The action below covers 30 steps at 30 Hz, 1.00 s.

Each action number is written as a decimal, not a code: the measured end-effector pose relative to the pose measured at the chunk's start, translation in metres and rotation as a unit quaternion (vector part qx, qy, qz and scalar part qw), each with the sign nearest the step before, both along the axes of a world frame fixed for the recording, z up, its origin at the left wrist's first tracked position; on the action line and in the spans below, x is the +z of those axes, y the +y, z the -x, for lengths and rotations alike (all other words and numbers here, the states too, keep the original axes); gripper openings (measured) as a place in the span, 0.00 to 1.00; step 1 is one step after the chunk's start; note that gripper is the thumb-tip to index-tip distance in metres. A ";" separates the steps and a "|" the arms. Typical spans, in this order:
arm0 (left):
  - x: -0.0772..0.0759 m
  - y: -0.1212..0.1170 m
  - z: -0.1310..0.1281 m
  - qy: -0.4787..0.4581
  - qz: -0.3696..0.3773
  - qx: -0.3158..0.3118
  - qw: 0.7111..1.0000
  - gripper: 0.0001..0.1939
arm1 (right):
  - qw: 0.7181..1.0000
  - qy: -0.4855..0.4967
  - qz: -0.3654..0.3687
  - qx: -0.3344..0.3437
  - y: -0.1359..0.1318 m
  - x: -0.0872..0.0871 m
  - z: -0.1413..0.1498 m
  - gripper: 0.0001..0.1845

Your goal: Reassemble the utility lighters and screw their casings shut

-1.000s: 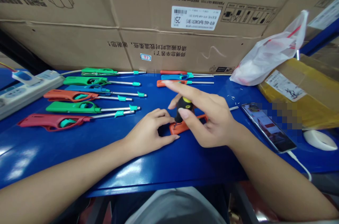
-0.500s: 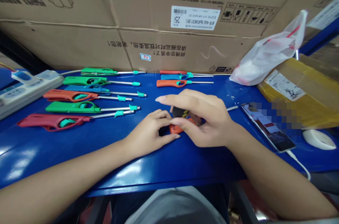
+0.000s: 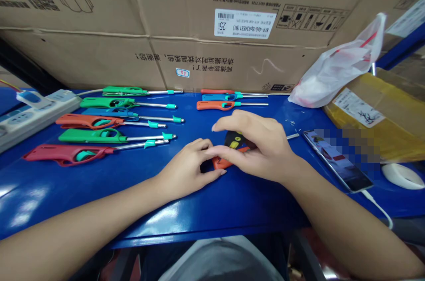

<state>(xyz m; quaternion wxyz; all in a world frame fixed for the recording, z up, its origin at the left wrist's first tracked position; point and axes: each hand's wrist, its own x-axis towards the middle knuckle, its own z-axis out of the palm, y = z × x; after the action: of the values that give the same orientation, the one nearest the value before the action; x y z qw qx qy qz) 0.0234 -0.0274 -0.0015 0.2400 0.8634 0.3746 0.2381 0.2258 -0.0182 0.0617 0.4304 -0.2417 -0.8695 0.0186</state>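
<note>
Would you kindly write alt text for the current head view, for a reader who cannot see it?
A person's left hand holds an orange lighter on a blue table while the right hand grips a black-and-yellow screwdriver over it; more lighters lie beyond, before a cardboard box.

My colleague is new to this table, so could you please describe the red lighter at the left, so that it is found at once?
On the blue table, just right of the white power strip, lie six long lighters. The red lighter is nearest the table's front edge. It alone is red there; its neighbour is green.
</note>
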 end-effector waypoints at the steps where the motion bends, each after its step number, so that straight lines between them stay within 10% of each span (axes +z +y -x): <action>1: 0.000 0.000 0.000 0.001 -0.001 0.000 1.000 0.11 | 1.000 -0.001 -0.007 -0.002 0.000 0.000 0.000 0.13; 7: -0.001 0.000 0.001 -0.010 -0.016 -0.014 1.000 0.12 | 0.989 -0.039 0.109 0.091 -0.004 0.007 -0.005 0.25; 13: -0.001 0.000 0.000 -0.021 0.003 -0.010 1.000 0.06 | 0.999 -0.026 -0.017 0.018 -0.001 0.002 -0.001 0.14; 20: -0.001 0.000 0.001 -0.004 -0.017 -0.015 1.000 0.12 | 0.989 -0.041 0.097 0.100 -0.003 0.010 -0.008 0.23; 26: -0.002 0.001 0.001 -0.023 0.014 -0.010 1.000 0.08 | 0.999 -0.001 -0.026 0.027 -0.001 0.001 0.000 0.13; 30: -0.001 0.001 0.001 -0.019 0.003 -0.016 1.000 0.11 | 0.998 -0.020 0.014 0.065 -0.003 0.005 -0.003 0.16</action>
<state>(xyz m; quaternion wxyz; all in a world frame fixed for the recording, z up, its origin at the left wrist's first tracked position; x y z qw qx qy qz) 0.0227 -0.0268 -0.0023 0.2534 0.8639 0.3565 0.2498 0.2285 -0.0209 0.0667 0.4078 -0.1911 -0.8912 0.0536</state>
